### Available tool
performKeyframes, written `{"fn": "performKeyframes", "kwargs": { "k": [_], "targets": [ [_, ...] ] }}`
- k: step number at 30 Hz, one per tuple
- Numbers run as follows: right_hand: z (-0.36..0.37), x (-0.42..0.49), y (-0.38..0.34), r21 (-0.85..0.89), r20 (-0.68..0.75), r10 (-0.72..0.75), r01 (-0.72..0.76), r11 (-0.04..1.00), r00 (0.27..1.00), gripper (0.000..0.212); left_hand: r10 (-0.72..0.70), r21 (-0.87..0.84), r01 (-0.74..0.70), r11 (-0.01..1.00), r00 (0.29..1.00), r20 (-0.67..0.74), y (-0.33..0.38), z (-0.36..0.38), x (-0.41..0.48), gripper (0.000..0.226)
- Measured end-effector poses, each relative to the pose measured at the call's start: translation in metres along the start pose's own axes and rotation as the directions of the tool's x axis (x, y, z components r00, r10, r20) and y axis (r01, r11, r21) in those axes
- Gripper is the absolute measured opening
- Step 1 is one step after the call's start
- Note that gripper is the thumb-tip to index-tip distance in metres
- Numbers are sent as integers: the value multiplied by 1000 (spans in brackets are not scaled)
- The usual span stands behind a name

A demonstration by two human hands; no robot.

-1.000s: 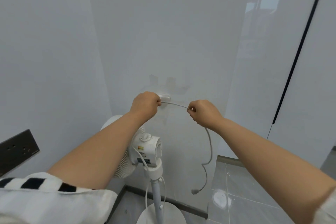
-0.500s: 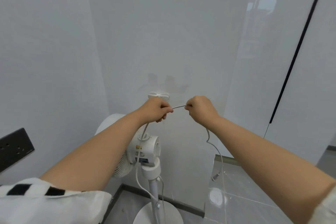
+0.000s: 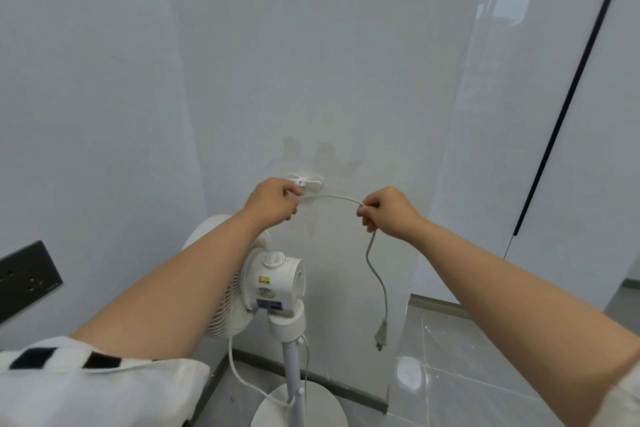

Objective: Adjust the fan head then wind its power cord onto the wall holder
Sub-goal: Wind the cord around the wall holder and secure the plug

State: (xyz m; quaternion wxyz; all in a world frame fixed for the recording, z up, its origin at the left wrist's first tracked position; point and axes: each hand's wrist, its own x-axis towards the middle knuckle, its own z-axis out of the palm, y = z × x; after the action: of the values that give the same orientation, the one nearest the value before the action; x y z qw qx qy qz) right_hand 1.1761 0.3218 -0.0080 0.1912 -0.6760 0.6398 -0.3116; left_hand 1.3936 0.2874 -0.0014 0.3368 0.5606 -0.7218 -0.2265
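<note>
Arms outstretched, left hand (image 3: 273, 201) and right hand (image 3: 389, 210) with fingers curled.

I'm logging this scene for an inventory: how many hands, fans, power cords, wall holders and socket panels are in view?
hands: 2 (left hand, right hand)
fan: 1
power cord: 1
wall holder: 1
socket panel: 1
Total: 6

both hands (image 3: 273, 199) (image 3: 389, 211) pinching power cord (image 3: 332, 198), beside wall holder (image 3: 306, 180)
</note>
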Motion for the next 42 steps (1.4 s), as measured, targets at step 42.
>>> {"fn": "performKeyframes", "kwargs": {
  "k": [42],
  "targets": [
    [-14,53,-25,-438,197,42,50,897,979,31,85,-253,-42,966,983,162,-10,49,39,15]
  ]
}}
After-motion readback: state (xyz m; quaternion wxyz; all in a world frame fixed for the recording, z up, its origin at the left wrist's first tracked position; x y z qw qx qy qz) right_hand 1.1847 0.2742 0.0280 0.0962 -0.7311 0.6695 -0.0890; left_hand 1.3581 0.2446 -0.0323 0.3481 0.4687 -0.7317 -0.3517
